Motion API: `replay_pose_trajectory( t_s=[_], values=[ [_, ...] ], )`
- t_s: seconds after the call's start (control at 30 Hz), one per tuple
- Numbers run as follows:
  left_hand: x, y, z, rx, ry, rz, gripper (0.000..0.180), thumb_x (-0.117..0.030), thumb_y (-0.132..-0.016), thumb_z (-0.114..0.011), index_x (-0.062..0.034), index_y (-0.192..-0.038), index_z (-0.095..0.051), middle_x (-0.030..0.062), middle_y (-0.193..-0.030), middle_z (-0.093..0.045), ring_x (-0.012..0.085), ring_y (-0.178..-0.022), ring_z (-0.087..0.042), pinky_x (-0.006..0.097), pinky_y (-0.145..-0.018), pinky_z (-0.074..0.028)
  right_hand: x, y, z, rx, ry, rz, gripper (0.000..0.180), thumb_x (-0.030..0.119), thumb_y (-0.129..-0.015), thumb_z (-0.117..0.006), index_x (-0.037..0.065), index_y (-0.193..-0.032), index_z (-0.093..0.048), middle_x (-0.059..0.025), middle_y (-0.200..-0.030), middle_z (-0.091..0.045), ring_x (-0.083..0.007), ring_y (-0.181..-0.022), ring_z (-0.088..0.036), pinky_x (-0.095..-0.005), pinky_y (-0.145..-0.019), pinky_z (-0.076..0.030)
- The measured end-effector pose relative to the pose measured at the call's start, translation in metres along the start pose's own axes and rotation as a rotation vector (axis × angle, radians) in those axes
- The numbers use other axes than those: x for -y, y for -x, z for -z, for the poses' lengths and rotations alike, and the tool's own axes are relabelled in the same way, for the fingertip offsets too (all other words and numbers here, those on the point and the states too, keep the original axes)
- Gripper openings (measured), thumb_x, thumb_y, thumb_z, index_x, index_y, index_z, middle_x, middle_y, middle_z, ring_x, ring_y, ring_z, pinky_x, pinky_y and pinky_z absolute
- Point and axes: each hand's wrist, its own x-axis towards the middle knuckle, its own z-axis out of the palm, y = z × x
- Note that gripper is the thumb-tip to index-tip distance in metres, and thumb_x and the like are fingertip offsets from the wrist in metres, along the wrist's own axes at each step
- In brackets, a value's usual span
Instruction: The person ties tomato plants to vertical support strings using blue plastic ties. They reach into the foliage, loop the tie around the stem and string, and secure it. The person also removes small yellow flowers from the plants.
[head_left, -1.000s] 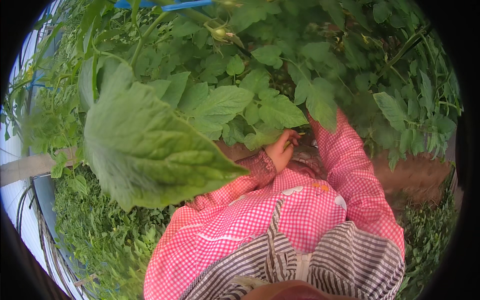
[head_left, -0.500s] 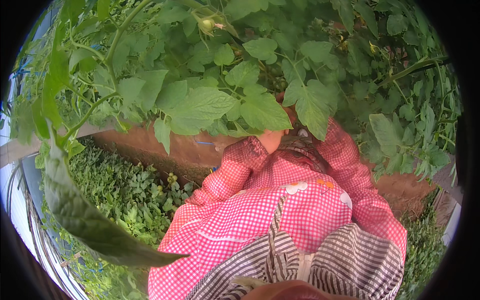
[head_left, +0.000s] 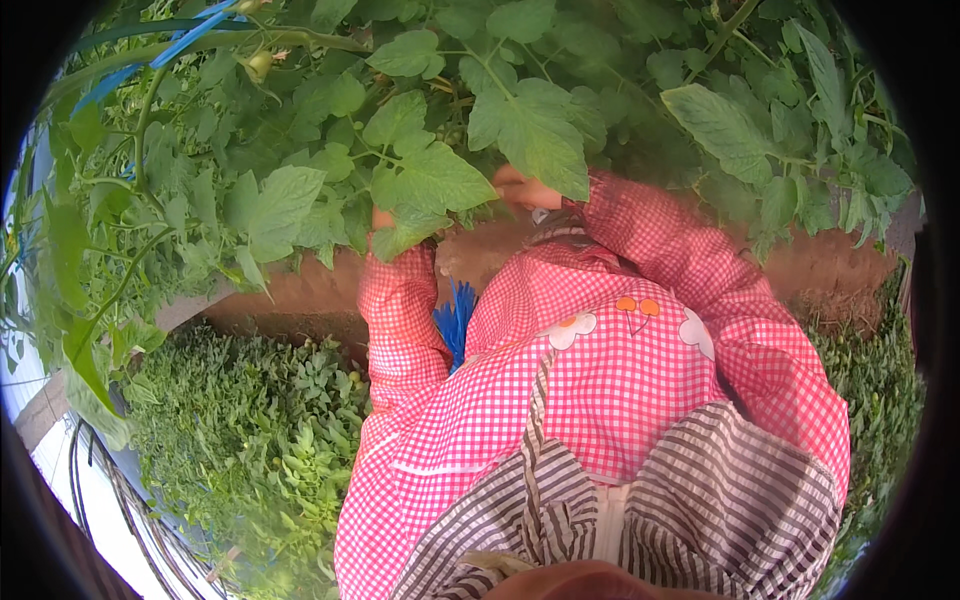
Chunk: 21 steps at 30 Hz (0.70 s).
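Observation:
Both my arms, in red-and-white checked sleeves, reach into leafy tomato plants (head_left: 440, 175). My left hand (head_left: 382, 217) is mostly covered by leaves; only a bit near the wrist shows, and its fingers are hidden. To its right, my right hand (head_left: 528, 190) shows beside a broad tomato leaf (head_left: 540, 130), its fingers bent and close together. What they hold, if anything, is behind the foliage. A bundle of blue twine (head_left: 456, 322) hangs at my waist, by the left forearm. At the upper left, a small green tomato (head_left: 259, 67) hangs from a stem.
Blue ties (head_left: 190, 40) hold a stem at the upper left. Below the plants runs a strip of brown soil (head_left: 290, 313). Low green plants (head_left: 240, 420) grow at the left, beside dark hoses (head_left: 125, 500) on a white surface. More greenery (head_left: 870, 400) stands at the right.
My left hand has moved left and away from the right, into the leaves. My right hand now shows more. The view has shifted, bringing the blue twine bundle and blue ties into sight.

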Motion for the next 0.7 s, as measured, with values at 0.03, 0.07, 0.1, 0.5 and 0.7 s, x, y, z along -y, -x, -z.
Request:
replay_pose_trajectory(
  t_s=[0.03, 0.07, 0.1, 0.5, 0.7],
  values=[
    [0.002, 0.0, -0.004, 0.001, 0.021, 0.007, 0.035, -0.026, -0.089, -0.054, 0.0004, -0.113, -0.056, 0.0102, -0.092, -0.061, 0.0165, -0.079, -0.056, 0.027, -0.07, -0.047, -0.004, -0.004, -0.002, 0.018, 0.025, -0.037, 0.024, 0.024, -0.089, -0.057, 0.004, -0.1, -0.066, -0.0044, -0.08, -0.065, -0.014, -0.074, -0.061, -0.0315, -0.068, -0.048],
    [0.003, 0.002, -0.008, 0.005, 0.034, 0.01, 0.036, -0.026, -0.089, -0.054, 0.0005, -0.113, -0.056, 0.0104, -0.092, -0.061, 0.0166, -0.079, -0.056, 0.028, -0.07, -0.047, -0.009, -0.007, -0.004, 0.006, 0.032, -0.049, 0.024, 0.024, -0.089, -0.057, 0.004, -0.1, -0.065, -0.0047, -0.081, -0.065, -0.0141, -0.075, -0.061, -0.0315, -0.068, -0.048],
    [0.007, 0.002, -0.012, 0.001, 0.059, 0.009, 0.036, -0.026, -0.089, -0.054, 0.0005, -0.113, -0.056, 0.0105, -0.092, -0.061, 0.0167, -0.08, -0.056, 0.028, -0.07, -0.047, -0.014, -0.01, -0.005, -0.009, 0.025, -0.057, 0.024, 0.024, -0.089, -0.057, 0.004, -0.101, -0.065, -0.0049, -0.082, -0.065, -0.0142, -0.075, -0.061, -0.0315, -0.069, -0.048],
    [0.014, -0.017, -0.02, 0.021, 0.194, 0.011, 0.036, -0.026, -0.09, -0.053, 0.0011, -0.114, -0.055, 0.0119, -0.095, -0.061, 0.0177, -0.082, -0.057, 0.028, -0.072, -0.047, -0.026, -0.027, 0.02, -0.408, -0.35, 0.116, 0.026, 0.02, -0.088, -0.056, 0.003, -0.107, -0.061, -0.0076, -0.091, -0.063, -0.0154, -0.083, -0.06, -0.0312, -0.074, -0.048],
    [0.014, -0.019, -0.02, 0.039, 0.295, 0.007, 0.037, -0.026, -0.09, -0.053, 0.0014, -0.115, -0.055, 0.0126, -0.096, -0.061, 0.0183, -0.084, -0.057, 0.029, -0.072, -0.047, -0.014, 0.007, 0.028, -0.581, -0.58, 0.214, 0.027, 0.019, -0.088, -0.056, 0.002, -0.11, -0.059, -0.009, -0.096, -0.062, -0.0159, -0.087, -0.059, -0.0311, -0.077, -0.047]
  ],
)
